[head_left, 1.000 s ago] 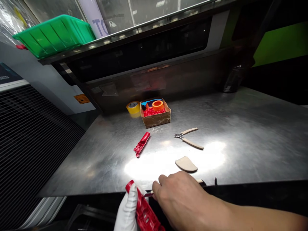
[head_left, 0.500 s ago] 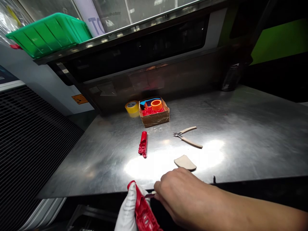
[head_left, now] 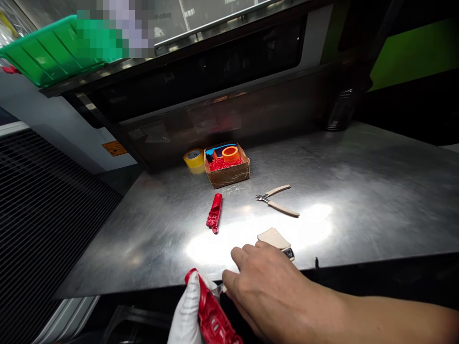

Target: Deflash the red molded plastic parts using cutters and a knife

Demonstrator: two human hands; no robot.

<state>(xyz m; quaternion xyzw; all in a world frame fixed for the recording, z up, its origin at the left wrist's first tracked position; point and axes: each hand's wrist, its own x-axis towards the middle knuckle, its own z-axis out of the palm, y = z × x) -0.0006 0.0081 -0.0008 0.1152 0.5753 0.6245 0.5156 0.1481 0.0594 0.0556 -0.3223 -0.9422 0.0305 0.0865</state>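
Note:
My left hand point(head_left: 187, 310), in a white glove, is wrapped round a red plastic part point(head_left: 215, 317) at the bottom of the view, below the table's front edge. Bare, my right hand point(head_left: 260, 282) is closed on a small blade tool point(head_left: 219, 289), whose metal tip lies against the side of the red part; its handle is mostly hidden by my fingers. A second red part point(head_left: 214, 213) lies on the metal table. Open pliers with beige handles point(head_left: 283, 209) rest to its right. Just beyond my right hand is a flat beige piece point(head_left: 274, 237).
On the metal table point(head_left: 376, 191) a cardboard box point(head_left: 227, 177) holds red and orange pieces, beside a yellow tape roll point(head_left: 194, 158). A dark bottle point(head_left: 340, 111) stands at the back right. A green bin point(head_left: 53, 50) sits on the upper shelf.
My right hand has shifted slightly left, and more of the metal blade shows. A dark-faced object now shows beside the beige piece. The whole view has shifted a little.

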